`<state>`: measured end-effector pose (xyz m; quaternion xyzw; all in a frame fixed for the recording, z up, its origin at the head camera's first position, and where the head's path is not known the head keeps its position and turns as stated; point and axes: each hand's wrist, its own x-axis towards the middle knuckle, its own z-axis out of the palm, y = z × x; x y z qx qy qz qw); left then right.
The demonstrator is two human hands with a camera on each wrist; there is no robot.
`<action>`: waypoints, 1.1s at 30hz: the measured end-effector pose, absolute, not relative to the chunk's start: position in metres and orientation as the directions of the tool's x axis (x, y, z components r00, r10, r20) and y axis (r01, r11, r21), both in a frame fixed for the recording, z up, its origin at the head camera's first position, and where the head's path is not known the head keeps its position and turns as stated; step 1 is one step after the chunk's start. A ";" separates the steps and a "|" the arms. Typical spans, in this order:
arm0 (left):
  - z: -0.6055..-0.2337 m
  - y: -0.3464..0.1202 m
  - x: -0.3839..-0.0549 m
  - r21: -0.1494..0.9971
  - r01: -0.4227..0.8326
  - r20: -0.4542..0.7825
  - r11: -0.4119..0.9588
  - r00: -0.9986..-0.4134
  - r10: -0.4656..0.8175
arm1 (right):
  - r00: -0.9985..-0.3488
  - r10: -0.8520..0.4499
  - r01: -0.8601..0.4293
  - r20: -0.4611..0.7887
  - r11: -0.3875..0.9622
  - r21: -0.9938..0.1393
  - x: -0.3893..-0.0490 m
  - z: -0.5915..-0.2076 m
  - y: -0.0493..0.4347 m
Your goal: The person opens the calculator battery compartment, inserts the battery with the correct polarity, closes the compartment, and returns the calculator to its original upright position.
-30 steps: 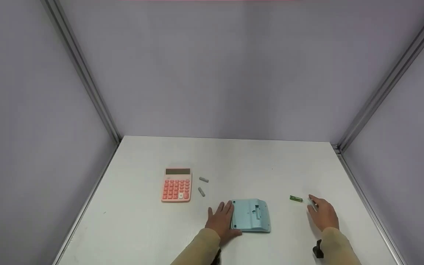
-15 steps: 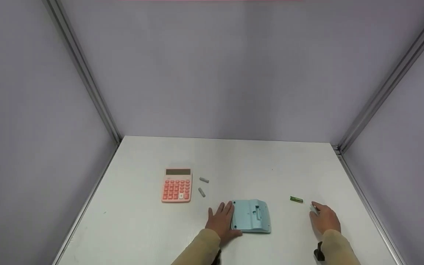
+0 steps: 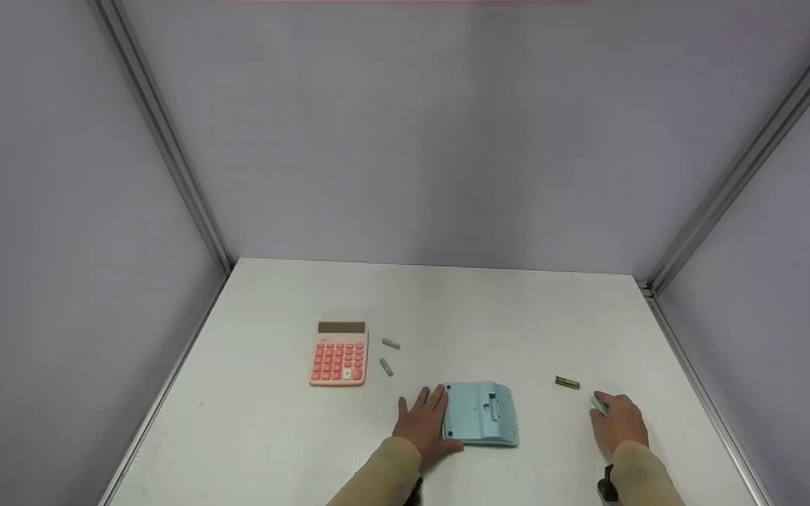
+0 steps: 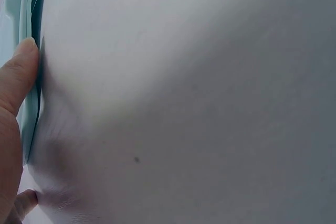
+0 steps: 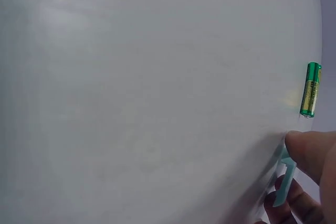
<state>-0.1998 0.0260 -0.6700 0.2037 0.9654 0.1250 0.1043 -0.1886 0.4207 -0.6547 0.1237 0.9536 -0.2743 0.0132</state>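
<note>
A light-blue calculator (image 3: pixel 472 414) lies face down on the white table, its battery slot (image 3: pixel 492 406) uncovered. My left hand (image 3: pixel 420 425) rests at its left side with fingers spread, and the thumb (image 4: pixel 23 69) touches its near edge in the left wrist view. To the right, my right hand (image 3: pixel 619 422) pinches a small light-blue battery cover (image 5: pixel 285 182) between thumb and fingers, low over the table. Green batteries (image 5: pixel 311 90) lie side by side just beyond that hand, also seen in the head view.
A pink calculator (image 3: pixel 339 353) lies face up at the left. Two small grey cylinders (image 3: pixel 391 344) are beside it. Grey panels (image 3: pixel 405 140) stand behind the table and along both sides.
My right hand has drawn a little toward me, away from the green batteries, and the cover is tilted differently in its fingers. My left hand and the blue calculator have stayed put.
</note>
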 end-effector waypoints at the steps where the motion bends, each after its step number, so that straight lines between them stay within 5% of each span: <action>1: -0.670 0.026 -0.200 0.282 0.368 -0.150 0.886 -0.895 0.420 | -0.969 0.229 0.243 -0.093 0.820 -0.518 -0.189 -0.655 0.421; 17: -0.667 0.026 -0.198 0.297 0.371 -0.149 0.880 -0.892 0.426 | -0.967 0.233 0.253 -0.104 0.821 -0.512 -0.191 -0.655 0.420; 33: -0.667 0.027 -0.198 0.236 0.379 -0.143 0.895 -0.897 0.418 | -0.990 0.120 0.073 0.076 0.888 -0.455 -0.212 -0.639 0.392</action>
